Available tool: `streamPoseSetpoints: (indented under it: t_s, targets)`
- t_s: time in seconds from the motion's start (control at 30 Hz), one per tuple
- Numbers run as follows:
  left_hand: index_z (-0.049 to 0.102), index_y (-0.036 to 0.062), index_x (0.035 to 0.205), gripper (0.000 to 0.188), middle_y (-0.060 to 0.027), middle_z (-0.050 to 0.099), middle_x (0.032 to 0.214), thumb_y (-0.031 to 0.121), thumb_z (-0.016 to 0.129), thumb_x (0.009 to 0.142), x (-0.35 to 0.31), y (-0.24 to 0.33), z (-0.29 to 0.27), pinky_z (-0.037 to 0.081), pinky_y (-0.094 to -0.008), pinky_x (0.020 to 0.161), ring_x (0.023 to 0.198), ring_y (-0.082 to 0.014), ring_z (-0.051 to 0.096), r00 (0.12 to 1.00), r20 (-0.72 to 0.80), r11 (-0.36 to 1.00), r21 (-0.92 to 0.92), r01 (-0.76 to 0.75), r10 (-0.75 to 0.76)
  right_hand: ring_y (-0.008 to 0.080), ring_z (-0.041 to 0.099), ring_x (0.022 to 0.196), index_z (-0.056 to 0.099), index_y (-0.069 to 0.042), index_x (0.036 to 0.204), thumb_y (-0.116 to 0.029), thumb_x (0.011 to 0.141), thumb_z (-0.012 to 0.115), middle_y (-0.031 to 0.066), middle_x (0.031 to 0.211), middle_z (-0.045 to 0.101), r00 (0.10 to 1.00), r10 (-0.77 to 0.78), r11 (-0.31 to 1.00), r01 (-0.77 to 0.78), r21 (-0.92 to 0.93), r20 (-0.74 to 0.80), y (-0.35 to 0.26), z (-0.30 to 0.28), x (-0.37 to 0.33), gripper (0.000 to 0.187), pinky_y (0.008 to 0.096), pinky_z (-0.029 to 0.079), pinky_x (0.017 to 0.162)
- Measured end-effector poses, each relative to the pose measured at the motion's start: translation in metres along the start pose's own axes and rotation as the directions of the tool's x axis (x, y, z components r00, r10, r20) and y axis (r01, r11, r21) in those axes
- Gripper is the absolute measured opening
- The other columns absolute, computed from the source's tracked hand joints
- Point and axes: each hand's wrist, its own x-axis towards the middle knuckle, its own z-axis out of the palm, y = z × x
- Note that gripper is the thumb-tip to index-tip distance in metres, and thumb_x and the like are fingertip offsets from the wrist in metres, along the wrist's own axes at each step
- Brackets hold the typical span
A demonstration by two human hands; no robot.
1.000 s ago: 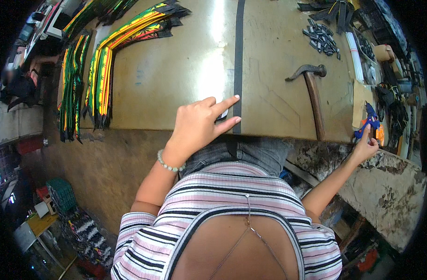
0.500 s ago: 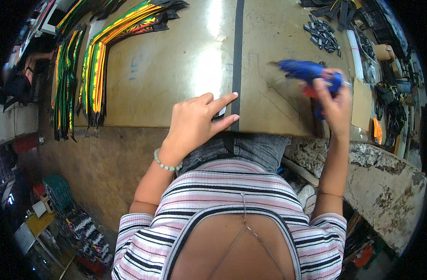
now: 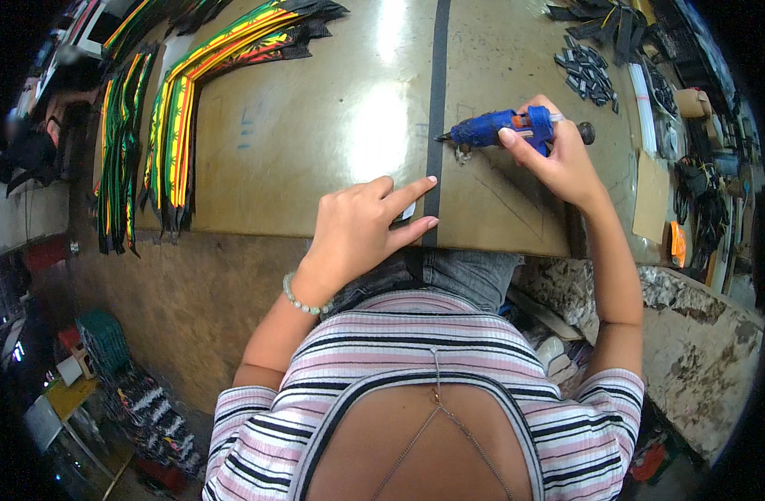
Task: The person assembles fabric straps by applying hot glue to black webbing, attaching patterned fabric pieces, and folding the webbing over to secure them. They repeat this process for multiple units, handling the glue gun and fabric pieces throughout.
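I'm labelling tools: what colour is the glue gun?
The glue gun is mainly blue, clearest in head view.

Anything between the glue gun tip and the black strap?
Nothing visible. The right hand holds the blue glue gun with its tip at the black strap; contact unclear. The left hand reaches the strap nearer the body, off that line.

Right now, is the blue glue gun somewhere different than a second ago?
Yes: the blue glue gun has moved left, away from the orange packet and over to the black strap.
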Motion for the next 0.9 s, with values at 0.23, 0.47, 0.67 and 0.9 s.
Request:
streamPoseSetpoints:
  t_s: [0.23, 0.47, 0.67, 0.9]
  targets:
    - [0.071, 0.0276, 0.118, 0.043, -0.0029, 0.049, 0.064, 0.042, 0.077, 0.078, -0.001, 0.000, 0.001, 0.045, -0.0327, 0.049, 0.053, -0.0204, 0.056, 1.000, 0.000, 1.000, 0.017, -0.006, 0.006, 0.0155, 0.063, 0.072, 0.058, -0.002, 0.093, -0.041, 0.088, 0.072, 0.0118, 0.080, 0.070, 0.997, -0.047, 0.999, 0.045, -0.021, -0.066, -0.006, -0.005, 0.023, 0.042, 0.0310, 0.049, 0.068]
    - [0.070, 0.0271, 0.120, 0.044, -0.0036, 0.047, 0.063, 0.044, 0.076, 0.079, 0.001, 0.002, -0.004, 0.044, -0.0338, 0.049, 0.053, -0.0203, 0.055, 1.000, 0.000, 1.000, 0.013, -0.014, 0.014, 0.0352, 0.066, 0.079, 0.063, -0.006, 0.103, -0.030, 0.083, 0.079, 0.0172, 0.090, 0.068, 0.876, -0.480, 0.754, 0.385, -0.532, -0.047, -0.009, -0.005, 0.009, 0.035, 0.0361, 0.053, 0.069]
    - [0.066, 0.0165, 0.126, 0.052, -0.0088, 0.072, 0.101, 0.037, 0.079, 0.080, 0.001, -0.008, -0.014, 0.056, -0.0321, 0.073, 0.081, -0.0249, 0.070, 0.998, -0.003, 0.935, -0.348, 0.061, -0.066, 0.0256, 0.066, 0.094, 0.062, 0.000, 0.116, -0.040, 0.093, 0.068, 0.0161, 0.105, 0.069, 0.619, -0.092, 0.904, -0.276, -0.326, -0.780, 0.081, -0.066, -0.058, 0.046, 0.0380, 0.050, 0.086]
    - [0.071, 0.0015, 0.115, 0.036, -0.0126, 0.075, 0.097, 0.031, 0.063, 0.096, 0.013, -0.138, -0.104, 0.052, -0.0282, 0.077, 0.081, -0.0104, 0.065, 0.605, -0.631, 0.847, -0.171, 0.503, -0.486, 0.0445, 0.060, 0.109, 0.058, 0.010, 0.116, -0.066, 0.091, 0.054, 0.0280, 0.111, 0.065, 0.437, 0.118, 0.598, -0.748, -0.288, -0.892, 0.264, -0.169, -0.187, 0.080, 0.0463, 0.045, 0.094]
